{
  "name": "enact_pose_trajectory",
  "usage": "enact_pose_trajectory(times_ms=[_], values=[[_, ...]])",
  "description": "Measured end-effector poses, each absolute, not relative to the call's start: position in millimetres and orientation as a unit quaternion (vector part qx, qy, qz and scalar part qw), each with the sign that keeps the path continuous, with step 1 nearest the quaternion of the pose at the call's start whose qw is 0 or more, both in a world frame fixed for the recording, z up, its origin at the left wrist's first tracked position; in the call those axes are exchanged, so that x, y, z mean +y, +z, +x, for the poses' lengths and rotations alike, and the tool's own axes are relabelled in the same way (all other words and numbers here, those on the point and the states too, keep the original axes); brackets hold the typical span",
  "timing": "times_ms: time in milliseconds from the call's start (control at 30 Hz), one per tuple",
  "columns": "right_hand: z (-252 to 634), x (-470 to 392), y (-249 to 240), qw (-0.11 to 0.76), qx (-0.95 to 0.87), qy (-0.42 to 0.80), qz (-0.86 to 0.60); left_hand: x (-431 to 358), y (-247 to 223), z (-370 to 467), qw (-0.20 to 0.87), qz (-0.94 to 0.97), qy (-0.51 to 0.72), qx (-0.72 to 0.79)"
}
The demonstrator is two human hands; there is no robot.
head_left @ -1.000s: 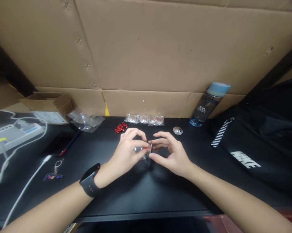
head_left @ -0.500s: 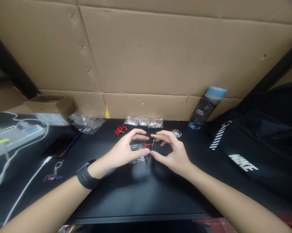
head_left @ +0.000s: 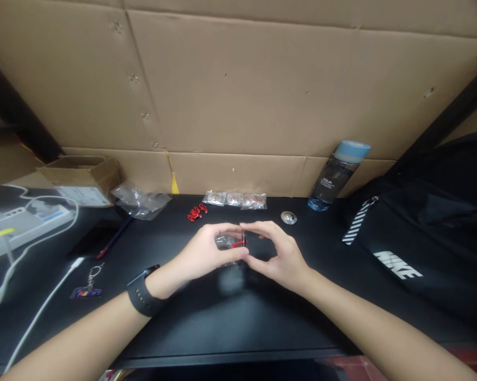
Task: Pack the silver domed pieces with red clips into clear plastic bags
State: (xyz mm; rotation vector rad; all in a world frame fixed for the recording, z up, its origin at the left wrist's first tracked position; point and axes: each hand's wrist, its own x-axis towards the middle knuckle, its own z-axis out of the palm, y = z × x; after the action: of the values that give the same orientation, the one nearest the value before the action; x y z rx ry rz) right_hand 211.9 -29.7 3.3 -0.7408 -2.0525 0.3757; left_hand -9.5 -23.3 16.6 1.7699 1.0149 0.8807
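Between the fingertips of both hands a thin round disc [head_left: 244, 238] stands edge-on, with a bit of red cord [head_left: 237, 244] beside it. My left hand [head_left: 207, 251] pinches its edge from the left, thumb below and fingers above. My right hand [head_left: 280, 254] grips the same disc from the right in a like way. Under the fingers lies a clear plastic bag [head_left: 225, 242], partly hidden by my left hand. Several red cords [head_left: 196, 212] lie beyond my left hand. A silver round piece [head_left: 289, 217] rests beyond my right hand.
Small wrapped packets [head_left: 234, 199] line the back of the black table [head_left: 207, 323]. A water bottle [head_left: 337, 177] and a black bag [head_left: 421, 238] are at the right. At the left are a cardboard box [head_left: 83, 177], plastic wrap [head_left: 141, 200], a power strip [head_left: 24, 225] and a keychain [head_left: 86, 291].
The disc has moved slightly left and down with both hands. The left fingers, apart from it before, have closed onto its upper edge.
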Motion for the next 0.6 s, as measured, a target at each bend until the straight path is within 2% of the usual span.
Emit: enact_pose_trajectory(times_ms=[167,367,600], values=[[215.3,-25.8,9.4,0.445,-0.816,0.120,-0.348,-21.2,10.0,-12.3,0.369,0.730,0.416,0.397],[216.8,-21.7,8.0,0.461,-0.797,0.151,-0.361,-24.1,5.5,-8.9,0.332,0.767,0.439,0.329],[212.9,-22.0,5.1,0.476,-0.791,0.143,-0.355,-27.0,4.5,-4.9,0.318,0.781,0.434,0.317]])
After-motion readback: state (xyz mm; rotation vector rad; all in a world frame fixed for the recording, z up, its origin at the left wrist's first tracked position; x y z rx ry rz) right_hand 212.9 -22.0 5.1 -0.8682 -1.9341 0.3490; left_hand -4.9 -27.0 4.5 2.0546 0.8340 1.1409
